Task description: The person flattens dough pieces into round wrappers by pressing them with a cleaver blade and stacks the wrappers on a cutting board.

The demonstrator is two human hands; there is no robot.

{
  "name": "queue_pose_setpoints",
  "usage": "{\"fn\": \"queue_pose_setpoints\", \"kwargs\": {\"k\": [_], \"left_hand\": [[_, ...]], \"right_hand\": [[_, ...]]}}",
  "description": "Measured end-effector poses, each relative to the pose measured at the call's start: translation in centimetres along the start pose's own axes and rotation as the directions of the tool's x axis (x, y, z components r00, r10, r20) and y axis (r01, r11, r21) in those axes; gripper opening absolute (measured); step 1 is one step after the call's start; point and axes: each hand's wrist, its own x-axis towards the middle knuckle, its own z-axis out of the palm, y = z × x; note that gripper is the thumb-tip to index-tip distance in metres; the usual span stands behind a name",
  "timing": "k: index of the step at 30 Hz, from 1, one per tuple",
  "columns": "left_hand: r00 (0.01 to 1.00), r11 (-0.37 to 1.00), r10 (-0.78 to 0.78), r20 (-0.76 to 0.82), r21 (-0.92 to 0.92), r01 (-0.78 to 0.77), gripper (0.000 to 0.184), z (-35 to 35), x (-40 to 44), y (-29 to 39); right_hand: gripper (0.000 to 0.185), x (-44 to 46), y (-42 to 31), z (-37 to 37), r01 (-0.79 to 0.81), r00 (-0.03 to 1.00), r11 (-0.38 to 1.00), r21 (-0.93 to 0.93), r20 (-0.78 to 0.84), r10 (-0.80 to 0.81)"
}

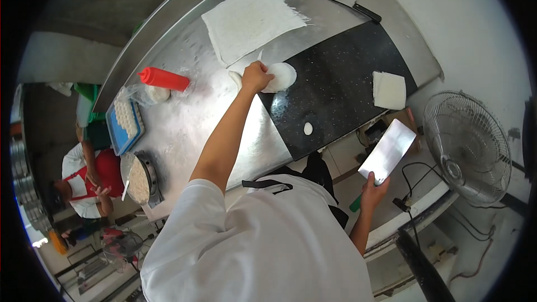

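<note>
My left hand (258,78) is closed on the left edge of a flat round white dough piece (283,77), at the left border of the black board (335,67). A strip of dough (235,79) lies on the metal just left of that hand. Off the board's near right side, my right hand (375,191) grips the green handle (355,204) of a cleaver, its broad shiny blade (388,150) raised. A small white dough piece (308,128) lies near the board's front edge, and a folded white cloth (389,90) at its right end.
A large white cloth (249,21) and a second knife (348,1) lie at the back. Leftward are a red bottle (164,79), a blue tray (127,126) and a round pan of filling (139,180). A person in a red apron (107,173) is at left; a fan (467,146) stands right.
</note>
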Motion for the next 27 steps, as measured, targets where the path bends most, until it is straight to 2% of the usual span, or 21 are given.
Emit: {"fn": "queue_pose_setpoints", "kwargs": {"k": [2, 5, 7, 8, 11, 13, 15, 17, 18, 20, 21, 22, 24, 25, 27], "left_hand": [[0.999, 0.995, -0.05, -0.002, -0.087, 0.049, 0.042, -0.1, -0.1, 0.4], [0.997, 0.995, -0.041, 0.066, -0.086, 0.046, 0.034, -0.1, 0.7, 0.6], [0.981, 0.974, 0.192, -0.034, 0.132, -0.186, 0.034, 1.1, 1.5, 0.0], [0.948, 0.955, 0.297, -0.116, 0.016, -0.297, 0.031, 1.8, 1.2, -0.7], [0.947, 0.856, 0.31, -0.081, -0.409, -0.315, 0.028, 1.0, -2.3, -0.3], [0.978, 0.765, 0.178, -0.109, -0.609, -0.207, 0.023, -0.7, -7.4, 0.0], [0.997, 0.554, 0.032, -0.074, -0.829, -0.079, 0.014, 0.2, -11.7, -2.0], [0.991, 0.182, -0.093, 0.095, -0.977, 0.111, 0.012, 1.5, -15.4, -5.2], [0.975, -0.024, -0.122, 0.187, -0.982, 0.186, 0.011, 0.3, -17.0, -6.7], [0.952, -0.092, -0.286, 0.107, -0.992, 0.084, 0.012, -3.9, -19.7, -9.5], [0.929, 0.057, -0.366, 0.056, -0.995, 0.082, 0.016, -6.9, -20.1, -12.4], [0.926, 0.208, -0.373, -0.065, -0.978, 0.015, 0.019, -8.9, -19.4, -18.2], [0.814, 0.203, -0.502, -0.293, -0.954, -0.218, 0.028, -18.2, -20.4, -24.4], [0.815, 0.076, -0.467, -0.344, -0.933, -0.351, 0.024, -22.8, -20.5, -28.4], [0.726, -0.005, -0.638, -0.256, -0.942, -0.336, 0.046, -30.5, -22.5, -32.7]], "right_hand": [[0.037, 1.3, -0.1, 0.0, 0.055, 0.998, 0.998, -0.011, 0.039, -0.054], [0.038, 1.7, -2.0, 0.7, 0.043, 0.995, 0.999, -0.014, 0.088, -0.041], [0.038, 1.6, -2.3, 1.2, 0.051, 0.993, 0.998, -0.021, 0.107, -0.049], [0.039, 1.7, -2.3, 1.6, 0.057, 0.991, 0.998, -0.023, 0.125, -0.054], [0.042, 1.8, -1.0, 2.1, 0.122, 0.976, 0.991, -0.056, 0.19, -0.109], [0.043, 1.6, -0.9, 2.7, 0.103, 0.972, 0.988, -0.118, 0.225, -0.074], [0.044, 1.1, -1.1, 4.1, 0.098, 0.965, 0.985, -0.144, 0.255, -0.059], [0.046, 0.6, -1.3, 5.3, 0.113, 0.953, 0.986, -0.127, 0.294, -0.071], [0.046, 0.3, -1.6, 6.1, 0.113, 0.947, 0.987, -0.112, 0.313, -0.073], [0.046, -0.5, -2.5, 7.7, 0.107, 0.935, 0.99, -0.087, 0.348, -0.071], [0.046, -0.9, -2.9, 8.4, 0.119, 0.921, 0.989, -0.086, 0.381, -0.078], [0.046, -1.2, -3.3, 9.1, 0.131, 0.907, 0.988, -0.086, 0.414, -0.084], [0.042, -2.3, -4.3, 10.8, 0.165, 0.886, 0.983, -0.082, 0.449, -0.111], [0.042, -2.5, -4.4, 11.4, 0.167, 0.875, 0.982, -0.086, 0.472, -0.108], [0.041, -2.9, -4.2, 12.4, 0.167, 0.853, 0.982, -0.089, 0.513, -0.099]]}}
